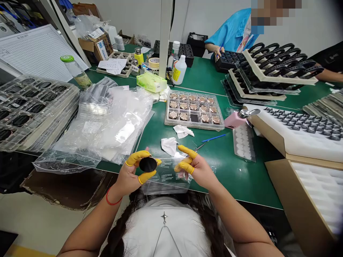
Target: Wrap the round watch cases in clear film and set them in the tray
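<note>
My left hand, with yellow finger cots on its fingertips, grips a round glossy black disc by its edge, above the near edge of the table. My right hand, also in yellow finger cots, is to the right of the disc with its index finger and thumb apart. Nothing clearly shows between those fingers. Below both hands lies a clear plastic sheet with white print. Just beyond them are crumpled white wipes, tweezers and a thin blue stick.
Ahead stands a clear tray of copper-coloured round watch parts. Plastic bags and stacked trays fill the left. To the right are a pink pump bottle, white round stickers and foam-lined boxes. A co-worker sits across.
</note>
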The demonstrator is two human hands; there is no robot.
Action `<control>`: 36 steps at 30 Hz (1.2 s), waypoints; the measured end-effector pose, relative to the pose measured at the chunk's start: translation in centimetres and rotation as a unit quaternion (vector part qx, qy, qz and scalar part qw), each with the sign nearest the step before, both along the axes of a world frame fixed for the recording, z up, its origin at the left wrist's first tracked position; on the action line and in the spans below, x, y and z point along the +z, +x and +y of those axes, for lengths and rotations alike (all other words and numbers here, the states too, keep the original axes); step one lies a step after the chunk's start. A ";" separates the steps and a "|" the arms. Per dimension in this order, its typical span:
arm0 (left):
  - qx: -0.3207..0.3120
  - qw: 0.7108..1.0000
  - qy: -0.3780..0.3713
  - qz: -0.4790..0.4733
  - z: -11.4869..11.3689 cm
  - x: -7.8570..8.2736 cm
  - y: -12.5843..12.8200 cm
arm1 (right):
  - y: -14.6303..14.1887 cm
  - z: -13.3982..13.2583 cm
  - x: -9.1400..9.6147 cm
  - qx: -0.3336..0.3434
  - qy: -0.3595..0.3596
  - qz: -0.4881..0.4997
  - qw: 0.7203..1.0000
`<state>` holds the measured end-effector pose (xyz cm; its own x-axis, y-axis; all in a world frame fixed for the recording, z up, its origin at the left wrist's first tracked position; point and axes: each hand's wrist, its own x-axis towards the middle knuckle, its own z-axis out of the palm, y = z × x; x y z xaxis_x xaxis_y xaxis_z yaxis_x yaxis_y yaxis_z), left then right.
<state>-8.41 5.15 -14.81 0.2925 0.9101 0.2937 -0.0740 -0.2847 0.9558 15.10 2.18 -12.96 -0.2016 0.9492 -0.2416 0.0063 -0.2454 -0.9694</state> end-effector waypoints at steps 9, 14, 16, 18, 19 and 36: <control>-0.040 0.993 -0.112 0.009 0.3 0.7 -0.2 | 2.0 1.0 1.6 -0.022 0.134 -0.189 0.973; -0.071 0.983 -0.166 0.042 0.3 1.1 -0.3 | 2.1 1.3 2.6 0.010 0.188 -0.226 0.956; -0.073 0.974 -0.208 0.057 0.4 1.1 0.0 | 1.7 1.0 3.0 -0.016 0.207 -0.219 0.954; -0.075 0.964 -0.247 0.062 0.4 1.2 0.5 | 1.0 0.7 3.3 -0.057 0.212 -0.195 0.956; -0.079 0.961 -0.257 0.064 0.3 1.2 0.9 | 0.5 0.6 3.4 -0.070 0.208 -0.179 0.959; -0.156 0.965 -0.200 0.061 -0.8 1.6 3.0 | -3.1 0.5 1.8 -0.041 0.115 -0.088 0.989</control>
